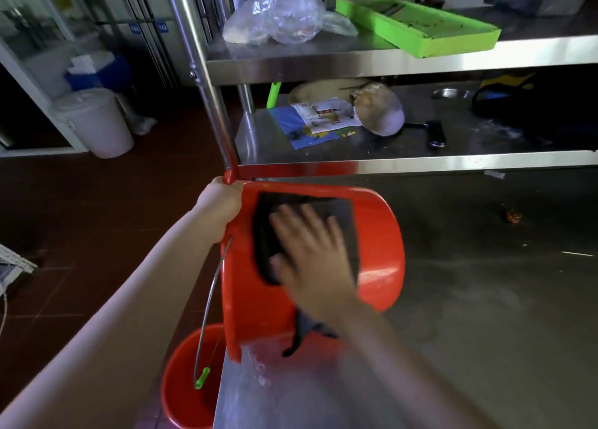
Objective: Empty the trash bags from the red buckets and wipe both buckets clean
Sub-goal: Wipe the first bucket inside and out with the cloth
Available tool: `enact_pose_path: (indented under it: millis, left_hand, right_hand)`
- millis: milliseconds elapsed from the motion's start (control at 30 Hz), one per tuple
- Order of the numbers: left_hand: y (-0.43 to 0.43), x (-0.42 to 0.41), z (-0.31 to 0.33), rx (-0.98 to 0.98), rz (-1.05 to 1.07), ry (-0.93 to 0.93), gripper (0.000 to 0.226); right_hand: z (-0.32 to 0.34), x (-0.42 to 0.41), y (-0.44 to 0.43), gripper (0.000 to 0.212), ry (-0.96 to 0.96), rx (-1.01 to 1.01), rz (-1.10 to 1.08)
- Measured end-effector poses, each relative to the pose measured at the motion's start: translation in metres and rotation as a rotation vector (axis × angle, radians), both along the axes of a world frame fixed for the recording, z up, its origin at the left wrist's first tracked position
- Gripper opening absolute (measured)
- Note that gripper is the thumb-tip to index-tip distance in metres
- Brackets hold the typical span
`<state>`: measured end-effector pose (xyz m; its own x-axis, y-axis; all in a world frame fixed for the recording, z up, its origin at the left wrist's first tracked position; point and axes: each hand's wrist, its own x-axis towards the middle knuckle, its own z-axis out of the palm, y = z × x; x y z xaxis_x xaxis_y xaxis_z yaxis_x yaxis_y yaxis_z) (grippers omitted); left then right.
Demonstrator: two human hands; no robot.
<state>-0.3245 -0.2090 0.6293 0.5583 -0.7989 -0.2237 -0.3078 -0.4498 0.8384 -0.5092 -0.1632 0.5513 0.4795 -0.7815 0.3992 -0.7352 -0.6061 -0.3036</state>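
At the bottom of the frame, left of centre, a second red bucket (pixel 184 383) stands upright on the dark tiled floor, partly hidden behind the near corner of the steel table (pixel 469 315).

Just above it, in the middle of the frame, the tipped red bucket (pixel 378 234) lies on its side at the table's left edge, with its mouth to the left and its base to the right. Its wire handle (pixel 210 299) hangs down past the edge, and the green grip (pixel 202 378) dangles in front of the floor bucket.

The left hand (pixel 221 203) is clenched round the rim at the tipped bucket's upper left. The right hand (pixel 312 253), blurred, lies flat with its fingers spread and presses a dark cloth (pixel 263 231) against the bucket's outer wall. A tail of the cloth hangs below the wrist.

Further back, the lower shelf (pixel 420 161) holds printed paper sheets (pixel 323 114) and a worn pan (pixel 378 111). The upper shelf (pixel 388 59) at the top of the frame carries a green tray (pixel 417 27) and a crumpled clear plastic bag (pixel 278 11). At the upper left a white bucket (pixel 97 121) stands on the floor.
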Motion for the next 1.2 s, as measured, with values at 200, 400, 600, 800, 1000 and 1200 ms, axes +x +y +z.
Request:
enact_pose_path:
  millis: [200, 400, 600, 800, 1000, 1200]
  left_hand:
    - [0.015, 0.006, 0.003, 0.031, -0.104, -0.074, 0.068]
    - [0.087, -0.015, -0.025, 0.041, -0.363, -0.711, 0.101]
    - [0.084, -0.011, -0.022, -0.111, -0.433, -0.340, 0.088]
    - [0.070, -0.011, -0.011, -0.179, -0.305, -0.138, 0.074]
    - [0.052, 0.010, 0.000, -0.013, -0.274, -0.121, 0.065]
    - [0.029, 0.020, 0.011, 0.086, -0.312, -0.076, 0.060]
  right_hand:
    - [-0.005, 0.031, 0.007, 0.062, 0.029, -0.034, 0.068]
    - [0.001, 0.005, -0.038, 0.061, -0.065, 0.046, -0.054]
    - [-0.007, -0.065, -0.094, 0.055, -0.168, 0.234, -0.365]
    - [0.008, -0.033, -0.043, 0.054, -0.107, 0.057, -0.045]
    - [0.006, 0.014, 0.001, 0.060, -0.053, -0.029, 0.166]
    - [0.001, -0.066, -0.077, 0.053, -0.172, 0.215, -0.239]
